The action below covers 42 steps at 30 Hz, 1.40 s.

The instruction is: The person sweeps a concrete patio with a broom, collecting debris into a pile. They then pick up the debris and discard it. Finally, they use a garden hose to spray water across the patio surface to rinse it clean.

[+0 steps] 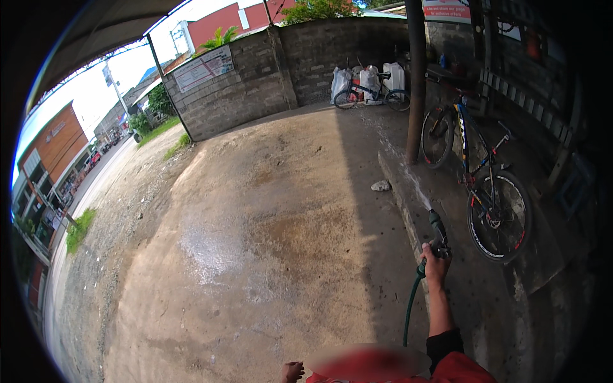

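Note:
My right hand (436, 260) is closed around a dark green hose spray gun (437, 225), held out ahead at the right. A white jet of water leaves its tip and runs forward and slightly left, past the foot of the post. From the handle, a green hose (410, 309) hangs down toward my body. My left hand (293, 371) is low at the bottom edge, near my red clothing. Its fingers look loosely apart, and nothing shows in them.
A mountain bike (488, 185) stands close on the right, beside a brown post (416, 83). A small bicycle (373, 96) and white sacks (341, 83) are by the block wall (249, 86). A stone (380, 186) lies near the concrete ledge (399, 198). Wet ground (211, 249) shines at left.

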Available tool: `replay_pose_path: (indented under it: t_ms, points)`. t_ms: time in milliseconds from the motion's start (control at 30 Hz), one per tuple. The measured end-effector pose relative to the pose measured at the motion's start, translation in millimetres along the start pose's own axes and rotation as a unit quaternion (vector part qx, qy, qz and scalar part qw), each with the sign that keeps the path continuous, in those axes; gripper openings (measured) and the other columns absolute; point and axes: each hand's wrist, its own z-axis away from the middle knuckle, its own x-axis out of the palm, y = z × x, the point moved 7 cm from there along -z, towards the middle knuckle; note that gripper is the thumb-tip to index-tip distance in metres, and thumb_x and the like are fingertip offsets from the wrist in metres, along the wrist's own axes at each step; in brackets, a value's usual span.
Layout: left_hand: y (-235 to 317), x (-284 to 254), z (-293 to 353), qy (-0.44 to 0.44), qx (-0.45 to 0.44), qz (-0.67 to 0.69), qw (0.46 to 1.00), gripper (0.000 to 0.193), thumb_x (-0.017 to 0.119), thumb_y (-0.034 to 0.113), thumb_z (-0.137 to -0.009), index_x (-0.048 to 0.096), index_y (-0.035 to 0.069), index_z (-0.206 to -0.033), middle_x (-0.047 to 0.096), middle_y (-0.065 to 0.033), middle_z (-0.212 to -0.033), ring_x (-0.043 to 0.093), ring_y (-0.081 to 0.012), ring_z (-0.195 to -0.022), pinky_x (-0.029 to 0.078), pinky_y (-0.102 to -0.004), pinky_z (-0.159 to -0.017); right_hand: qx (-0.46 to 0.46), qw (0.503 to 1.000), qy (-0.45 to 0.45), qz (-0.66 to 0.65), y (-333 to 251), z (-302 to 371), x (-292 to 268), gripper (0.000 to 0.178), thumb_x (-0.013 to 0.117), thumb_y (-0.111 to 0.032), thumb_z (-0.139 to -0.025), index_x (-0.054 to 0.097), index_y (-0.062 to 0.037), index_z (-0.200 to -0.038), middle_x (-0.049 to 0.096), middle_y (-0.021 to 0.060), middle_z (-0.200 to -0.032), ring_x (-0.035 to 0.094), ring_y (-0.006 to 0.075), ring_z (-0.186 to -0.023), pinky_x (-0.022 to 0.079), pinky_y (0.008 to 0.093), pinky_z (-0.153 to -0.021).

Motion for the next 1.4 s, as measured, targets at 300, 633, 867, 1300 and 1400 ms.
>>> replay_pose_path:
  t_ms: [300,633,867,1300,1400]
  points:
    - [-8.1,-2.5,-4.3,-0.005,0.005,0.006,1.000,0.034,0.062,0.024,-0.095,0.063,0.001,-0.120,0.071,-0.0170,-0.105,0.070,-0.0291,-0.084,0.058,-0.0407,-0.068,0.012,1.000,-0.001,-0.003,-5.1,-3.1,12.7,0.016,0.074,-0.016,-0.086,0.065,-0.0031,-0.085,0.065,0.0019,-0.071,0.063,0.0125,-0.065,0.050,0.0324,-0.063]
    - [85.6,73.6,-23.5,-0.081,0.046,-0.086,0.992,0.035,0.061,0.027,-0.094,0.064,0.002,-0.119,0.070,-0.0148,-0.103,0.069,-0.0276,-0.082,0.056,-0.0402,-0.065,-0.076,0.991,0.021,0.111,-34.3,4.6,15.3,0.019,0.073,-0.020,-0.087,0.059,-0.0080,-0.082,0.056,0.0010,-0.065,0.054,0.0127,-0.060,0.045,0.0330,-0.058]
    - [114.2,91.0,-30.1,-0.102,0.052,-0.128,0.985,0.036,0.060,0.029,-0.094,0.064,0.003,-0.118,0.070,-0.0131,-0.100,0.068,-0.0261,-0.080,0.055,-0.0394,-0.062,-0.047,0.993,0.026,0.104,-56.6,23.1,7.8,0.019,0.074,-0.024,-0.086,0.061,-0.0089,-0.085,0.055,0.0024,-0.064,0.053,0.0131,-0.059,0.044,0.0338,-0.058]
    - [70.5,4.5,-26.2,-0.051,0.082,-0.045,0.994,0.036,0.061,0.028,-0.094,0.064,0.003,-0.119,0.070,-0.0138,-0.102,0.069,-0.0274,-0.082,0.056,-0.0418,-0.066,-0.024,0.996,0.002,-0.084,-43.3,29.1,37.2,0.015,0.075,-0.007,-0.084,0.061,-0.0049,-0.078,0.060,-0.0011,-0.067,0.058,0.0097,-0.060,0.049,0.0280,-0.059]
    - [54.5,1.1,-23.2,-0.038,0.058,-0.040,0.997,0.035,0.061,0.027,-0.094,0.064,0.003,-0.120,0.070,-0.0142,-0.104,0.070,-0.0276,-0.082,0.057,-0.0415,-0.065,-0.008,0.998,-0.005,-0.068,-49.4,26.5,47.1,0.017,0.075,-0.010,-0.084,0.061,-0.0045,-0.077,0.061,0.0002,-0.067,0.059,0.0113,-0.060,0.050,0.0304,-0.060]
